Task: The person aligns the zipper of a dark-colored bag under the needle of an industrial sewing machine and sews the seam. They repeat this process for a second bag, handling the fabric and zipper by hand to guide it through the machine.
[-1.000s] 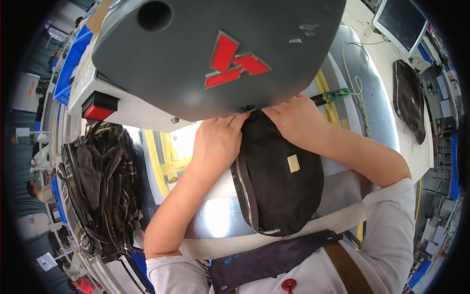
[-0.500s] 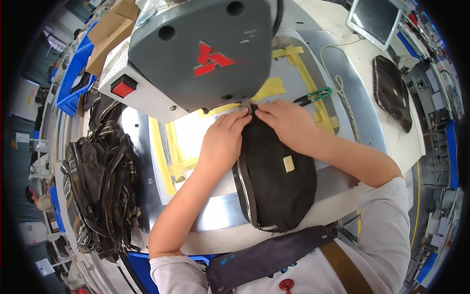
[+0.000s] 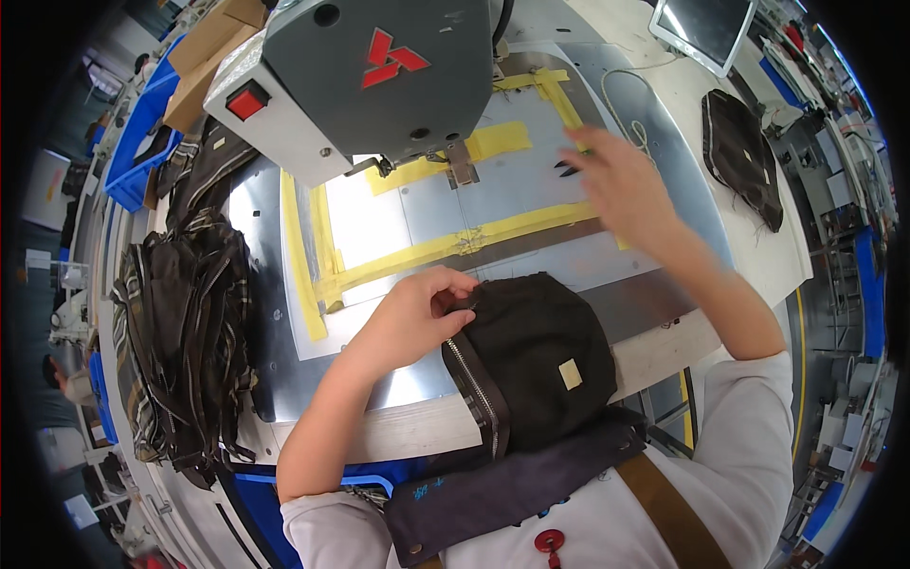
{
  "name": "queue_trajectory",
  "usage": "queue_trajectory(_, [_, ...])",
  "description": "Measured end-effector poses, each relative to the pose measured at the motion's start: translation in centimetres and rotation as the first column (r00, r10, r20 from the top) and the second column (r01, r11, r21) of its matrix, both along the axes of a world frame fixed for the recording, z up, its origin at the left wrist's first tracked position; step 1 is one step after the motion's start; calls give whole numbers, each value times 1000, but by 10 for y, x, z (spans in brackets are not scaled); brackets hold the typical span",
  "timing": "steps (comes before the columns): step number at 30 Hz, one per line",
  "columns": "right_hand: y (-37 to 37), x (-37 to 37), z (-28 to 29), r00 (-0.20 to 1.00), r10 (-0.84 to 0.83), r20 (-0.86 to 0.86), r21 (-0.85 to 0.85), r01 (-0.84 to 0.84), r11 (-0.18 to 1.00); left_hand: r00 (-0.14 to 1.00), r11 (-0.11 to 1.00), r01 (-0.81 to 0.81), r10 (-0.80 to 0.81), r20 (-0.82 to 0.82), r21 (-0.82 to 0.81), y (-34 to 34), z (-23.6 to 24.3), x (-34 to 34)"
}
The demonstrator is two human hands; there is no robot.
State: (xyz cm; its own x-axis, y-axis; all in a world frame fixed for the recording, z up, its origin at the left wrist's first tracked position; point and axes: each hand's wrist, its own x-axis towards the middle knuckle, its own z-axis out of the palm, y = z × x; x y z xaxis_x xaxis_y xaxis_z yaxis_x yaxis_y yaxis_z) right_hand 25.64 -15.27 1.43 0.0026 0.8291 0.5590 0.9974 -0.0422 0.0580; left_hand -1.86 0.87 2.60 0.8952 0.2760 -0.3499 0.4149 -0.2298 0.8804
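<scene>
My left hand (image 3: 417, 318) pinches the top corner of a black fabric pouch (image 3: 536, 365) near the end of its zipper. The pouch lies at the table's front edge, its lower part hanging toward my lap, with a small cream tag (image 3: 570, 374) on its face. My right hand (image 3: 616, 185), smeared by motion, is over a pair of thread snips (image 3: 567, 170) on the plate. Only the dark blades and a bit of green show, so whether the fingers grip them is unclear. The grey sewing machine head (image 3: 379, 81) stands beyond, its presser foot (image 3: 462, 166) free of the pouch.
Yellow tape (image 3: 398, 256) frames the work area on the metal plate. A pile of dark pouches (image 3: 180, 332) lies at left, and another black pouch (image 3: 739, 156) at right. A blue bin (image 3: 133, 175), a cardboard box (image 3: 213, 57), a screen (image 3: 703, 33) and a pale cord (image 3: 630, 109) surround it.
The pouch has come away from the presser foot toward me, held by my left hand. My right hand has let go of it and moved right and away, over the snips.
</scene>
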Motion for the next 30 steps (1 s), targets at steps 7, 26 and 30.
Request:
queue_trajectory(7, [-4,27,-16,962,-207,-180,-189,173,967,972,998,58,-64,226,33,6,-9,5])
queue_trajectory(26, [72,-48,25,839,519,162,-400,-425,812,991,991,81,-69,116,-103,17,-11,5])
queue_trajectory(30, [63,-51,19,928,373,-20,-481,-336,810,989,990,91,-77,128,-108,16,-12,5])
